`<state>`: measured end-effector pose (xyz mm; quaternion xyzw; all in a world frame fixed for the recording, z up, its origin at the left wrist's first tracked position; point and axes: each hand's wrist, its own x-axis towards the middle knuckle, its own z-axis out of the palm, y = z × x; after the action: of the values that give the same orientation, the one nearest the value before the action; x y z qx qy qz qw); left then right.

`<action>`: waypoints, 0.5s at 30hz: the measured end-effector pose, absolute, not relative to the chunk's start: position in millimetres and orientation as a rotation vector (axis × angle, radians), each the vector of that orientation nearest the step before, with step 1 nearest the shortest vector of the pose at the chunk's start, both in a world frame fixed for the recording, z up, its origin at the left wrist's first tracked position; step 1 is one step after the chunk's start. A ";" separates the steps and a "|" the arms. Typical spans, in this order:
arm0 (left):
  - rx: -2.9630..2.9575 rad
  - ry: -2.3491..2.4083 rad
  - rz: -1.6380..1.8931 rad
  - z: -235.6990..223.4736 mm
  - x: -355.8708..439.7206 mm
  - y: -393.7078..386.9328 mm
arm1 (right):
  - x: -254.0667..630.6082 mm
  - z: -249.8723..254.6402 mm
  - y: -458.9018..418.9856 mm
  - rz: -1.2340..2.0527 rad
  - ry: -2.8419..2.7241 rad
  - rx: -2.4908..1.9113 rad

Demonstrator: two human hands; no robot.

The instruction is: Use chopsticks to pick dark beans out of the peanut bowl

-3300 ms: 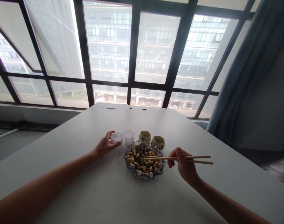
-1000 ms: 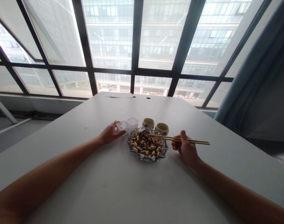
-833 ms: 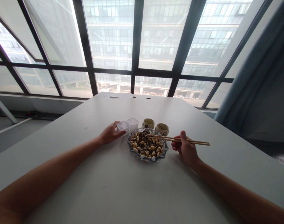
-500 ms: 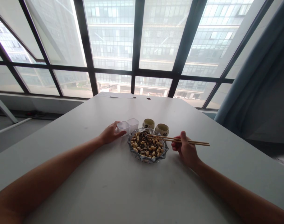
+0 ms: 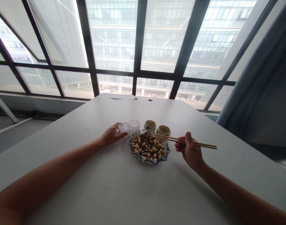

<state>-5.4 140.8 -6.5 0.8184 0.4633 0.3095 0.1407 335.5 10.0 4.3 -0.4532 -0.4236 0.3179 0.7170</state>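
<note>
My left hand (image 5: 111, 135) is closed round the near side of a small clear plastic container (image 5: 125, 127), thumb in front and fingers behind. A second clear container (image 5: 135, 124) stands right beside it. In my right hand (image 5: 191, 153) is a pair of wooden chopsticks (image 5: 173, 138), pointing left. Their tips are at the far part of a scalloped glass bowl (image 5: 148, 162). Pistachio-like nuts (image 5: 154, 150) and dark striped sunflower seeds (image 5: 146, 137) fill the bowl. Whether the tips grip a seed is too small to tell.
Two small tan cups with dark characters, a left cup (image 5: 150, 124) and a right cup (image 5: 163, 130), stand just behind the bowl. White paper (image 5: 117, 96) lies at the far end of the white table (image 5: 124, 190). A blue-grey curtain (image 5: 248, 75) hangs at the right.
My right hand and the chopsticks have shifted slightly right, and the tips have drawn a little to the right over the bowl. My left hand keeps its hold on the container.
</note>
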 end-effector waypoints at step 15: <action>2.429 1.312 0.976 -9.6 -5.6 139.6 | 331.9 54.7 -24.0 -0.165 -2.050 -0.570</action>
<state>-5.6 139.6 -9.6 0.8249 0.4454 0.3315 0.1064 331.9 -24.0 54.7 -0.2338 -0.8413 -0.0676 0.4827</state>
